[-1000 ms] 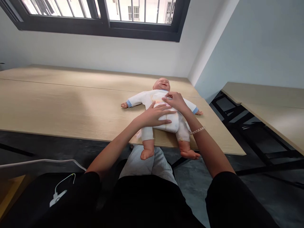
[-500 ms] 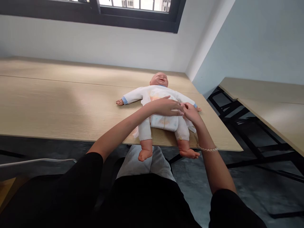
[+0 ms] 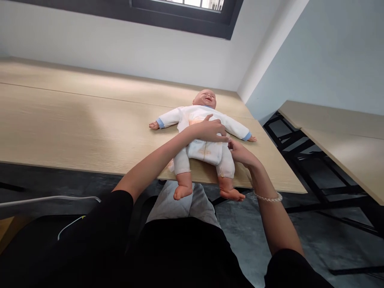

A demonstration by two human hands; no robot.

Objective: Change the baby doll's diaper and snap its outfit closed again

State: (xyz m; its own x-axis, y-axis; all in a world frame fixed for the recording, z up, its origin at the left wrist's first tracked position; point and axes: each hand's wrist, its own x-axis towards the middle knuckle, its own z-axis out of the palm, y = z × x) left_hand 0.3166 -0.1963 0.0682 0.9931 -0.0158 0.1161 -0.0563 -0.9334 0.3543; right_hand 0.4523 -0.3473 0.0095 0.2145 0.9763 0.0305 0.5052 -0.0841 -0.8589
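A baby doll [image 3: 237, 125] in a white outfit with blue cuffs lies on its back, its feet hanging over the table's front edge. Around its hips is a white diaper [image 3: 204, 152] with a faint orange print. Across the doll's belly, my left hand [image 3: 210, 130] rests on the diaper's upper front, thumb raised and the other fingers bent over the material. My right hand [image 3: 241, 153] is at the diaper's side by the doll's hip on the right, fingers closed on its edge. The fingertips of both hands are partly hidden.
The doll lies on a pale wooden table [image 3: 114, 132] pushed against a white wall below a dark-framed window [image 3: 186, 18]. To the right, beyond a gap, stands another table [image 3: 339, 132] with black folding legs. A white cable [image 3: 54, 199] hangs at the left.
My right hand has moved down and away from my left fingers, to the diaper's side. The spread fingers of my left hand have bent. The doll's legs have shifted slightly left.
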